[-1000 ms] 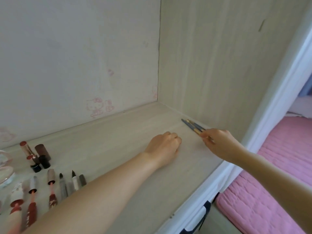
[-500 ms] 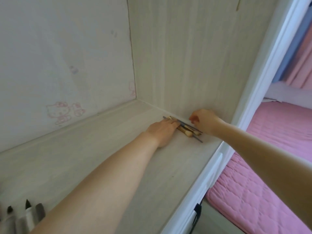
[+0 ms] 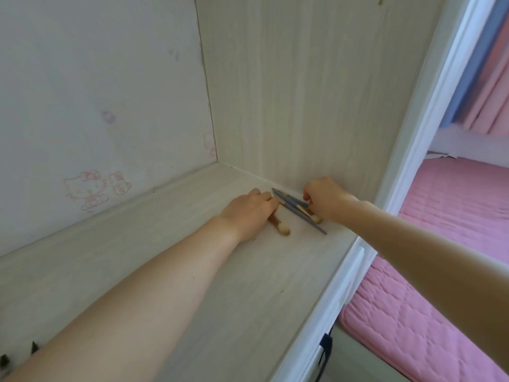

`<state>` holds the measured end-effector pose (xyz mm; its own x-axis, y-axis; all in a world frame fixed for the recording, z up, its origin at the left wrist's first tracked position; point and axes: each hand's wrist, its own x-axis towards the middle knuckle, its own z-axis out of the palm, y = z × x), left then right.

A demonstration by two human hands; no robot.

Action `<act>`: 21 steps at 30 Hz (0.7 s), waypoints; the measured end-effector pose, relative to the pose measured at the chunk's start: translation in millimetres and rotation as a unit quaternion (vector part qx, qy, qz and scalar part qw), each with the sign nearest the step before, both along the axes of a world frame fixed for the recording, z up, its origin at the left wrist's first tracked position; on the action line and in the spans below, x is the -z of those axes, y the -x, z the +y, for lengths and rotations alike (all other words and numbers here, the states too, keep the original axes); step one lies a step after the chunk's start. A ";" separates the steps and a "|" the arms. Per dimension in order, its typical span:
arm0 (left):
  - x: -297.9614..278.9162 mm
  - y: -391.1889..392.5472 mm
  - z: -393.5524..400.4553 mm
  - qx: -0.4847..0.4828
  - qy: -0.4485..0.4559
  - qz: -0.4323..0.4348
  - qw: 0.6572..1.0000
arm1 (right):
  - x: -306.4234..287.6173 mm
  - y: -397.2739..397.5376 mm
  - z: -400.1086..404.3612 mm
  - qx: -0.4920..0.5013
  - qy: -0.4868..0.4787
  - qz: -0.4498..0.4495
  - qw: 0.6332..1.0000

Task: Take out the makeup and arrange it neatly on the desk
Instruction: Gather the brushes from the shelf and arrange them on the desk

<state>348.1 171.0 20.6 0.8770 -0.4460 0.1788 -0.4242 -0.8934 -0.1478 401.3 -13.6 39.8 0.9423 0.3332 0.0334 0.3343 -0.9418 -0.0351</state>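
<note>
Several thin makeup brushes (image 3: 298, 210) with blue-grey handles and tan tips lie on the pale wooden desk (image 3: 170, 257), in the far right corner against the side panel. My right hand (image 3: 326, 199) pinches this bundle from the right. My left hand (image 3: 248, 213) lies over one more brush (image 3: 283, 230), fingers curled on it. Its tan tip sticks out below the palm, a little apart from the bundle. The handle of this brush is hidden under my hand.
A wooden side panel (image 3: 303, 92) closes the desk on the right; the back wall carries a cartoon cat sticker (image 3: 91, 188). Dark pencil tips (image 3: 34, 347) show at the bottom left. A pink bed (image 3: 446, 285) lies beyond the desk's white front edge.
My right hand brought the brushes down onto the desk in the corner. My left hand reached over to them and drew one brush to the left. The view turned right, away from the lipsticks.
</note>
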 end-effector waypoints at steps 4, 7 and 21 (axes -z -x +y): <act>-4.7 1.2 1.1 0.030 -0.024 -0.001 0.999 | -8.6 0.2 3.3 0.014 0.039 0.048 0.998; -8.2 3.5 -0.7 0.027 0.020 0.035 0.999 | -14.8 -0.2 4.5 0.022 0.051 0.095 0.994; -4.0 -2.5 -12.3 0.028 0.124 0.028 0.991 | -14.7 -5.6 3.3 0.082 -0.107 0.055 0.989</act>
<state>350.7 158.7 24.7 0.8638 -0.4426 0.2407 -0.4755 -0.8741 0.0995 406.9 -10.3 54.5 0.9848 0.1724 -0.0200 0.1610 -0.9502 -0.2670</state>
